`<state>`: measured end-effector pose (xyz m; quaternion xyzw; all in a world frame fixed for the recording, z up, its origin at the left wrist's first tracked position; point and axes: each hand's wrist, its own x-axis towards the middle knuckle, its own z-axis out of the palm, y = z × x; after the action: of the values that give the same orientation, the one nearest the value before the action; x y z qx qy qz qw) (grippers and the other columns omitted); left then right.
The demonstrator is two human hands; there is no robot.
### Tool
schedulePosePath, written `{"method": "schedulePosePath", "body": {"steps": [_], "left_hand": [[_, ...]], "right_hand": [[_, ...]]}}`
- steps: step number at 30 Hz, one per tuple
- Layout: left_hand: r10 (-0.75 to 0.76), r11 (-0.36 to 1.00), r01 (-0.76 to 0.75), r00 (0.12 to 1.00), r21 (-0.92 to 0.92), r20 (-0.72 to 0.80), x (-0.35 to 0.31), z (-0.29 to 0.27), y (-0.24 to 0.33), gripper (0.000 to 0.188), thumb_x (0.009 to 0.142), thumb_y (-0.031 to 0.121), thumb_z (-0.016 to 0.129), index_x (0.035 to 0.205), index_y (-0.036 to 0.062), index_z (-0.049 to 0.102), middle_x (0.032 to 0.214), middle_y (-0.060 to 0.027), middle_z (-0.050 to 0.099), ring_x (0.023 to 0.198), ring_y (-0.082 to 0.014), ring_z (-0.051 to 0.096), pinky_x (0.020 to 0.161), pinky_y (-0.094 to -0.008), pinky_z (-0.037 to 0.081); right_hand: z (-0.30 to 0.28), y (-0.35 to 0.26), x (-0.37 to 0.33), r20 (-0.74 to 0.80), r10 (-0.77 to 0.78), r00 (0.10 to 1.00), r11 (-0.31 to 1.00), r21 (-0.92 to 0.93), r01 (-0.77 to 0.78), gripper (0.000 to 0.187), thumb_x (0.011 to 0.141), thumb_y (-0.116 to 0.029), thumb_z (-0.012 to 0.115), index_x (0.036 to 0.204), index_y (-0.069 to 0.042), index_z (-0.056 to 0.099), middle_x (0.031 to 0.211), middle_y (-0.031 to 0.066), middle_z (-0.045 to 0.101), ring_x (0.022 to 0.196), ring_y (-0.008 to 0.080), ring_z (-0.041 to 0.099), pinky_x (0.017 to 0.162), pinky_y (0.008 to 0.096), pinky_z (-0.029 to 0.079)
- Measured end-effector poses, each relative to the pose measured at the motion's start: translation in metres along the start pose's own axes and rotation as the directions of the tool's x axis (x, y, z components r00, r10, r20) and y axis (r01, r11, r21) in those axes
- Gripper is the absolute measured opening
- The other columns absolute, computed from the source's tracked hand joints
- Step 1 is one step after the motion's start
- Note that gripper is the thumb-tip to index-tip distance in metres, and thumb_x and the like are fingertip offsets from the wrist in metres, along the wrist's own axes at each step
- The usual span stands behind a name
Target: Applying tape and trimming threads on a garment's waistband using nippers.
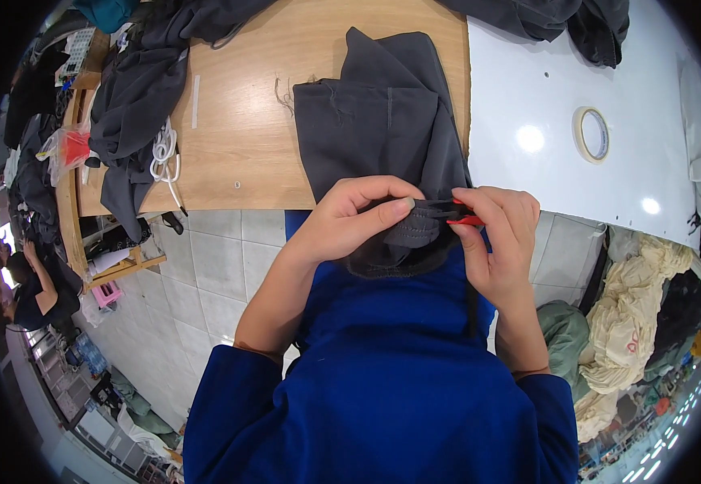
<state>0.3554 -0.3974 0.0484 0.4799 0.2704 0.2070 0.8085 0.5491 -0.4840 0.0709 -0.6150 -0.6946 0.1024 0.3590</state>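
Observation:
A dark grey garment [366, 129] is spread over the table's front edge, and its gathered, stitched band [411, 229] hangs down in front of my body. My left hand [358, 219] is closed on this band, thumb and forefinger pinching its upper edge. In the fingers of my right hand [499, 238] is a small pair of red-handled thread snips [470, 219]. Their dark tips point left and lie against the band, close to my left fingertips. The fingers partly cover the snips. Loose threads [284, 95] lie beside the garment's left edge.
The wooden tabletop [245, 121] meets a white one [511, 105] carrying a tape roll [592, 135]. Dark cloth [137, 113] and a white cord [165, 153] lie left. Cream cloth bundles [628, 315] sit below right. Another person [40, 286] is at far left.

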Motion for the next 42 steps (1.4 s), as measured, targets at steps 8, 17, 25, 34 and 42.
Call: {"method": "schedulePosePath", "body": {"steps": [8, 17, 25, 34, 42], "left_hand": [[0.015, 1.0, -0.015, 0.999, 0.009, -0.031, 0.003, 0.001, -0.003, 0.019, 0.092, 0.011, 0.052, 0.1, -0.0022, 0.063, 0.09, -0.0019, 0.064, 0.084, -0.0054, 0.056, 0.075, -0.0197, 0.045], [-0.012, 0.999, 0.015, 0.995, 0.031, -0.096, 0.003, 0.002, 0.0, 0.019, 0.091, 0.011, 0.053, 0.098, -0.0029, 0.064, 0.088, -0.0027, 0.065, 0.082, -0.0058, 0.056, 0.075, -0.0195, 0.045], [-0.034, 0.999, 0.033, 0.993, -0.013, -0.114, 0.001, 0.005, 0.002, 0.02, 0.091, 0.011, 0.054, 0.1, -0.0036, 0.065, 0.09, -0.0049, 0.067, 0.084, -0.0075, 0.059, 0.076, -0.0204, 0.046], [-0.012, 1.0, 0.014, 0.99, 0.007, -0.138, 0.001, 0.007, -0.001, 0.021, 0.091, 0.011, 0.054, 0.101, -0.0035, 0.065, 0.091, -0.0053, 0.067, 0.084, -0.0075, 0.059, 0.077, -0.0202, 0.046], [-0.018, 1.0, 0.019, 0.987, 0.008, -0.162, 0.0, 0.008, 0.002, 0.021, 0.091, 0.011, 0.053, 0.102, -0.0032, 0.065, 0.092, -0.0053, 0.066, 0.085, -0.0079, 0.059, 0.077, -0.0201, 0.046]], "right_hand": [[-0.002, -0.008, -0.002, -0.039, 0.065, 0.997, 0.985, 0.165, -0.058, 0.032, 0.068, -0.01, 0.071, 0.099, -0.007, 0.064, 0.088, 0.0055, 0.059, 0.075, 0.0211, 0.053, 0.068, 0.0311, 0.038], [-0.002, 0.001, -0.005, -0.064, 0.09, 0.994, 0.986, 0.144, -0.08, 0.035, 0.07, -0.009, 0.069, 0.104, -0.005, 0.064, 0.087, 0.0054, 0.06, 0.072, 0.02, 0.053, 0.064, 0.0288, 0.04], [0.0, 0.004, -0.006, -0.036, -0.025, 0.999, 1.0, -0.019, 0.024, 0.036, 0.068, -0.011, 0.071, 0.103, -0.006, 0.067, 0.083, 0.0049, 0.058, 0.068, 0.0177, 0.051, 0.06, 0.0285, 0.04], [0.002, 0.001, -0.006, -0.06, 0.083, 0.995, 0.996, 0.041, -0.08, 0.035, 0.07, -0.01, 0.07, 0.104, -0.006, 0.066, 0.082, 0.0049, 0.058, 0.067, 0.0188, 0.052, 0.058, 0.0276, 0.042], [0.005, 0.003, -0.005, -0.088, 0.09, 0.992, 0.996, 0.026, -0.088, 0.034, 0.07, -0.009, 0.07, 0.104, -0.005, 0.066, 0.082, 0.006, 0.059, 0.066, 0.019, 0.052, 0.058, 0.0278, 0.042]]}}
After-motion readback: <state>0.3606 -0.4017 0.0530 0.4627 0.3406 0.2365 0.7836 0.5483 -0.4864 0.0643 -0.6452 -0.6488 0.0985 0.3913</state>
